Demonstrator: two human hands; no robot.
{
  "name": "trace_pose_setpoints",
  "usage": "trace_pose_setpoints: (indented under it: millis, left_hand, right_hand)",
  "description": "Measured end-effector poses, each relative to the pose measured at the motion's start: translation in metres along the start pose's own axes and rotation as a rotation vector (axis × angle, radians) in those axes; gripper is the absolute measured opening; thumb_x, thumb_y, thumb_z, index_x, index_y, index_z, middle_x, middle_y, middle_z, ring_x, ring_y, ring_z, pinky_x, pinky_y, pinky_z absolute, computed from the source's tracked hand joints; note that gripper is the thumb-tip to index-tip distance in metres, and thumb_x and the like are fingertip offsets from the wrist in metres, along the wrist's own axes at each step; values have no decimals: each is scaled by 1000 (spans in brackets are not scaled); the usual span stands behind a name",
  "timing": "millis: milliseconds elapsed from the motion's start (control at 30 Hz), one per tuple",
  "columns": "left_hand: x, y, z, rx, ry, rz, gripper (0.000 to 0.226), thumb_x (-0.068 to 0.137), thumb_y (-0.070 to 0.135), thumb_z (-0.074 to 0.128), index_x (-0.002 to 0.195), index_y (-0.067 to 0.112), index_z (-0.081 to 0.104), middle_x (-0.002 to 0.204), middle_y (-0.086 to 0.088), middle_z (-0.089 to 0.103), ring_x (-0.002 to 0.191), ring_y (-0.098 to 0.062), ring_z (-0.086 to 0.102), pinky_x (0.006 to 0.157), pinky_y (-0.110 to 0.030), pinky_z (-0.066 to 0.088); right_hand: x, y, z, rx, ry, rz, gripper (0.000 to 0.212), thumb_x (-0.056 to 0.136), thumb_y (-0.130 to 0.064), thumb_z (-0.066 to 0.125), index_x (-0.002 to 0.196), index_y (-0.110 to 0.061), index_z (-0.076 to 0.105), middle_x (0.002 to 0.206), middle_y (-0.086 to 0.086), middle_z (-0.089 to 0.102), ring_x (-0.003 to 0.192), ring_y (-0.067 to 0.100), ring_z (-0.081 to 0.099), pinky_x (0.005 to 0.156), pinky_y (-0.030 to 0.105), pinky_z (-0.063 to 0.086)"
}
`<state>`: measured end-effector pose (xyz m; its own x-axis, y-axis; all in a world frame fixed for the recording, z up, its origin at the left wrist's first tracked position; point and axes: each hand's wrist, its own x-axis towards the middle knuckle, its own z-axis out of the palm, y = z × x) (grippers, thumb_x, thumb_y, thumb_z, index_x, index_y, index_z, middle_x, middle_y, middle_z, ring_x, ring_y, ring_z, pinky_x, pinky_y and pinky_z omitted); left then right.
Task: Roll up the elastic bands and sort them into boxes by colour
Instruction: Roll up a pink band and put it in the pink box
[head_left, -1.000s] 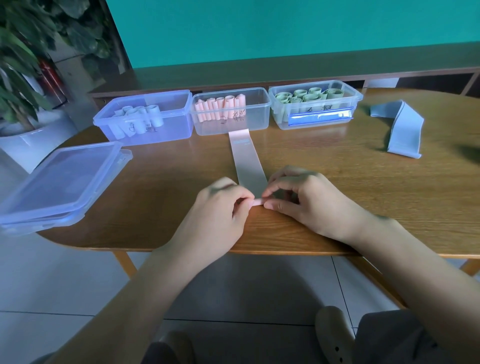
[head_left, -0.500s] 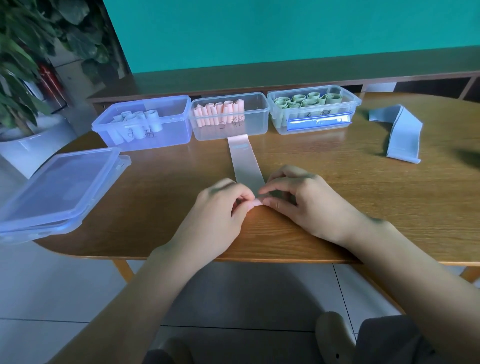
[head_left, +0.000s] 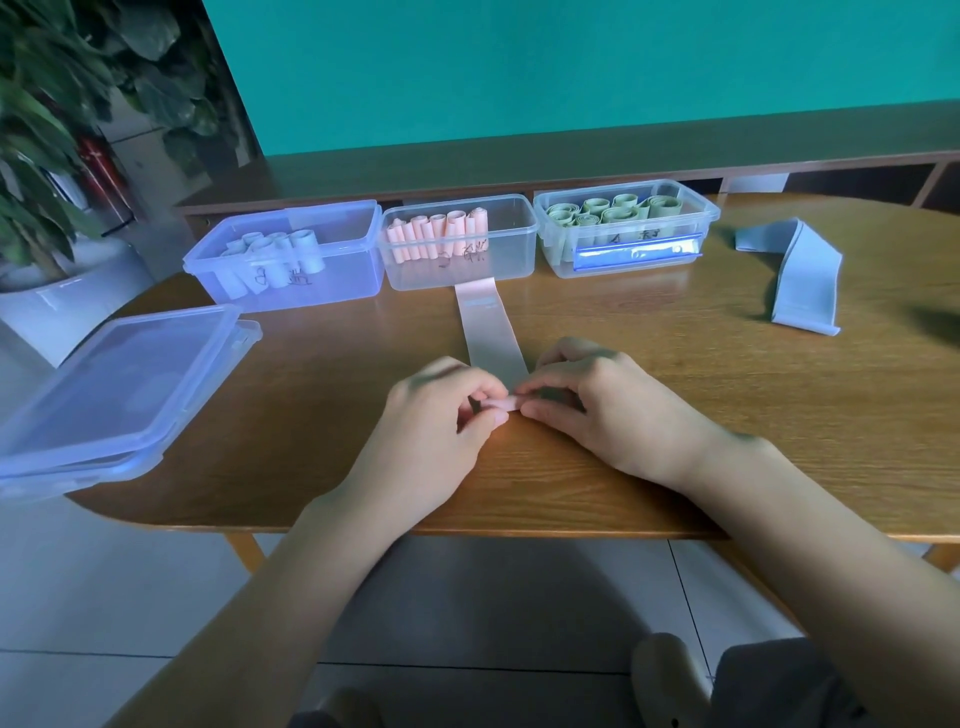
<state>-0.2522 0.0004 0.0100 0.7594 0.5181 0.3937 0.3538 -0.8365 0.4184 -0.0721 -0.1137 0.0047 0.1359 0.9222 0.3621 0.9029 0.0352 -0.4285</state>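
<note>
Lying flat along the table (head_left: 675, 415), far end just before the pink box (head_left: 511, 249), near end rolled: the pink band (head_left: 491, 332). Pinching that small roll from either side, fingers curled, knuckles up, wrists low on the wood: left hand (head_left: 436, 421) and right hand (head_left: 602, 410).

Bare forearms, no sleeves; dark grey garment (head_left: 769, 686) at lap; beige shoe (head_left: 670, 675)
</note>
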Motion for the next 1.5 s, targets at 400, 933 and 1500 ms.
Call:
trace_pose_setpoints:
  millis: [400,933,1500]
  left_hand:
    - [-12,2,-3,-39,6,-11,4,93,26,69,95,28,72,91,18,61,84,2,56,69,-3,37]
    - [-33,1,-5,-18,64,36,13,96,26,64,97,27,77,99,12,58,88,-3,53,76,-3,39]
    - [-22,0,-7,-75,17,18,6,92,31,70,96,30,75,92,19,63,87,-2,59,71,-6,42]
  right_hand:
    - [-10,-6,-1,99,1,1,17,93,-27,72,110,-26,74,102,-14,65,89,-1,59,84,15,44]
    - [-29,-26,-10,59,-32,-88,4,97,-28,67,100,-29,70,103,-16,58,96,6,60,87,26,48]
    - [-18,-18,-1,42,39,-41,15,97,-35,63,105,-28,74,105,-13,59,91,7,61,83,35,52]
